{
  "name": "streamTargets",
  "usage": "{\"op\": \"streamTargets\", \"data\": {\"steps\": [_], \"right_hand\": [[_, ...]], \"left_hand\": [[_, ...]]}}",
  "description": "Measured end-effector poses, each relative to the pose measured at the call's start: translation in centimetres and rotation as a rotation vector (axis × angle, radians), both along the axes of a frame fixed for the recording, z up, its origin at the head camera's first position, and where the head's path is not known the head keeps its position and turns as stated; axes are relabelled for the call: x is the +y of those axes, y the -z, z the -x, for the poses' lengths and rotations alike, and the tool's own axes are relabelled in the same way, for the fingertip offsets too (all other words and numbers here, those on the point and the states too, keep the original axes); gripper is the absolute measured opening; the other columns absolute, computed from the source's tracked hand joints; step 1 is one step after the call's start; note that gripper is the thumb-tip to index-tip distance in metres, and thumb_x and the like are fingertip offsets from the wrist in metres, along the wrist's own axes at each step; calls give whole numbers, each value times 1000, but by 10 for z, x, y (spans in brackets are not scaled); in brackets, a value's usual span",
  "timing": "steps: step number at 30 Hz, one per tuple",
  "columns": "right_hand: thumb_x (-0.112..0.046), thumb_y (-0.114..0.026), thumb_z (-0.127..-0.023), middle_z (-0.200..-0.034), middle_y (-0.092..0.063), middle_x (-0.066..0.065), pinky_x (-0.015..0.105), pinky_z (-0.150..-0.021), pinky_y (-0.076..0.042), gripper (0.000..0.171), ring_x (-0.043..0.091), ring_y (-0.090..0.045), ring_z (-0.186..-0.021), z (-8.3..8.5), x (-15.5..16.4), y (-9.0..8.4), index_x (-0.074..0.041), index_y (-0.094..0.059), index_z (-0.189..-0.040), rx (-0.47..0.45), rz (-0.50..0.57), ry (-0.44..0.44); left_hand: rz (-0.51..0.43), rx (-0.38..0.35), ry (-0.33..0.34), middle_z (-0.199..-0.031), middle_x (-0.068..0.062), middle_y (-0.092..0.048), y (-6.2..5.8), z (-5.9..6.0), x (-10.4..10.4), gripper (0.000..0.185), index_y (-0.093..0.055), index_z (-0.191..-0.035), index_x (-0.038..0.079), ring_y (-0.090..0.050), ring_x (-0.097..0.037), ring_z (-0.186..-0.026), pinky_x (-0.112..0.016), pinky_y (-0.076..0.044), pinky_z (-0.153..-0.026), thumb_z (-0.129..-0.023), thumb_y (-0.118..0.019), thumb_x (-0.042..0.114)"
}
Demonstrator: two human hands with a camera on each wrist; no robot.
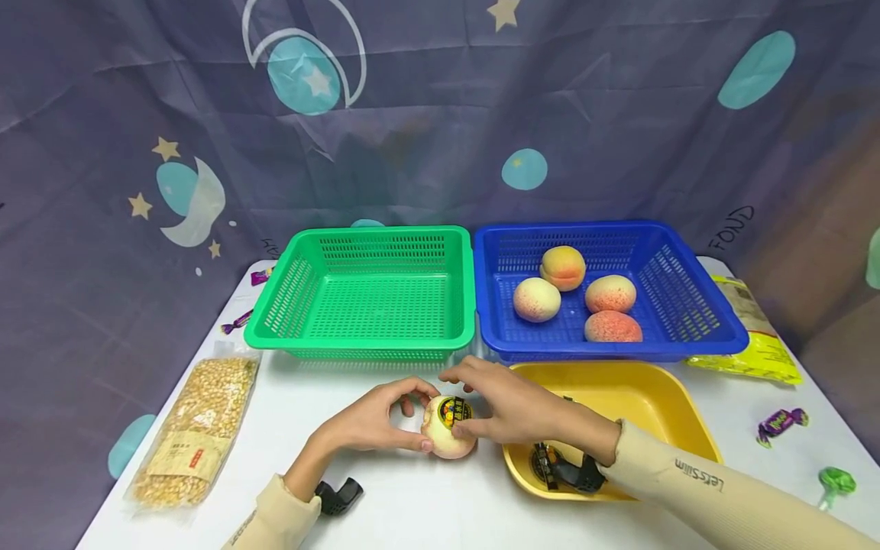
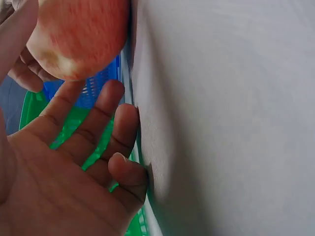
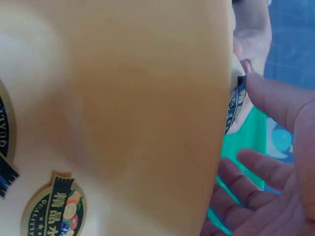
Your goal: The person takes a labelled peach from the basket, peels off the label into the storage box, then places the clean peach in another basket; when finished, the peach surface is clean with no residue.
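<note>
Both hands on peach [image 1: 448, 430], sticker up.
Left hand [image 1: 374, 418] cups its 9 o'clock side; right hand [image 1: 505, 405] pinches sticker [image 1: 454, 411] from 3 o'clock.

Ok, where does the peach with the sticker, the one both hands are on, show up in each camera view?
Head: the stickered peach sits low at centre, between both hands on the white table.
Left wrist: top left corner, its reddish side showing.
Right wrist: only a sliver with the sticker's edge, right of the yellow tray's rim.
Shared landmark: the green basket.
</note>
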State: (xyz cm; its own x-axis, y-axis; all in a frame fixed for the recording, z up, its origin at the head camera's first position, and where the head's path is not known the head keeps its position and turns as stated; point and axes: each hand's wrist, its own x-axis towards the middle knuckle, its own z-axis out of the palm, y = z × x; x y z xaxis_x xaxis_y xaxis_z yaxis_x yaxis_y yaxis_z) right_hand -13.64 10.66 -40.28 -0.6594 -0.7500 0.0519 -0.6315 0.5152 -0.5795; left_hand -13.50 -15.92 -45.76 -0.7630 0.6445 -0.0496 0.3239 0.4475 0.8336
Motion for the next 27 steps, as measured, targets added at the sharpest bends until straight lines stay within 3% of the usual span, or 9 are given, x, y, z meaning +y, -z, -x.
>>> {"op": "streamTargets", "data": {"steps": [4,9,15,21,27], "right_hand": [[-28,-78,-90,-132,-63,10,36,-92,-55,58,24,-65,-109,0,2,0,-9,-56,-140,-15,17,45],[-27,-79,-88,-132,-64,10,39,-94,-55,57,26,-64,-111,-1,5,-2,-9,-57,-138,-6,23,76],[-30,-75,-92,-122,-71,8,46,-98,-47,47,23,-63,-113,2,9,-4,-5,-64,-131,-2,-12,38],[-25,-73,-93,-107,-76,-1,40,-95,-45,28,19,-65,-106,7,7,-5,-11,-74,-118,-35,-13,14],[-17,-74,-92,-104,-77,-3,42,-95,-53,19,15,-69,-101,8,4,-6,-13,-78,-111,-105,39,15]], "left_hand": [[31,2,-57,-114,10,-65,-1,-1,4,52,-63,-123,28,-58,-18,-93,-29,-48,-80,-78,-87,42],[24,-20,-67,-106,7,-64,-3,-3,11,61,-62,-127,23,-57,-18,-92,-28,-46,-79,-76,-89,42],[-8,-15,-40,-104,11,-66,-2,-5,16,65,-64,-130,28,-59,-13,-94,-28,-48,-85,-72,-92,38],[-30,-5,-78,-106,19,-68,-3,-8,15,67,-65,-125,36,-61,-6,-99,-32,-47,-84,-65,-96,40],[-33,30,-92,-106,20,-69,-6,-8,15,65,-67,-123,37,-62,-6,-100,-34,-47,-84,-65,-96,42]]}}
